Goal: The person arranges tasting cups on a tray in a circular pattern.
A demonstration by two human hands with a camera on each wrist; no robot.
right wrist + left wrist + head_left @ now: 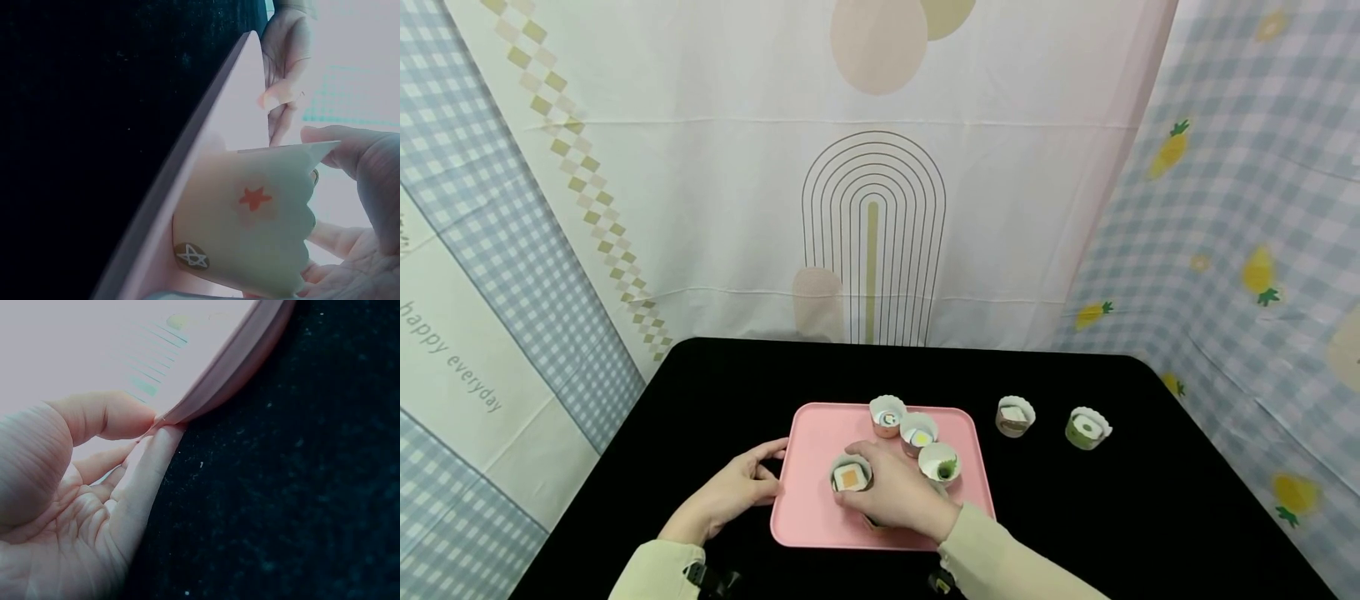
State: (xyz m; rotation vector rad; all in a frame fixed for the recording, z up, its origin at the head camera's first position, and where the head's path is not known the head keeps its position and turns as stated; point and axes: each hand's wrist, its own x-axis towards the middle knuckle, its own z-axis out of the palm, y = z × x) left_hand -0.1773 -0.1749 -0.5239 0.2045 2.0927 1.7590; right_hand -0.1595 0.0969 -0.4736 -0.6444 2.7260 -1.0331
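At the left edge of a pink tray [808, 517], my left hand [730, 487] pinches the rim between thumb and fingers, as the left wrist view shows. My right hand [901, 492] reaches over the tray and grips a paper cup [848, 459], its thumb and fingers on opposite sides. Inside that cup sits a white square piece with an orange centre [850, 477]. In the right wrist view, a pale scalloped paper cup with a red star [255, 231] stands on the tray in front of the right hand's fingers. My right hand partly hides the tray's near middle.
Three more paper cups stand on the tray: one at the back [885, 431], one with a yellow-centred piece [911, 448], one with a green piece [930, 454]. On the black table [730, 383], right of the tray, are a brown-patterned cup [1011, 428] and a green cup [1081, 439].
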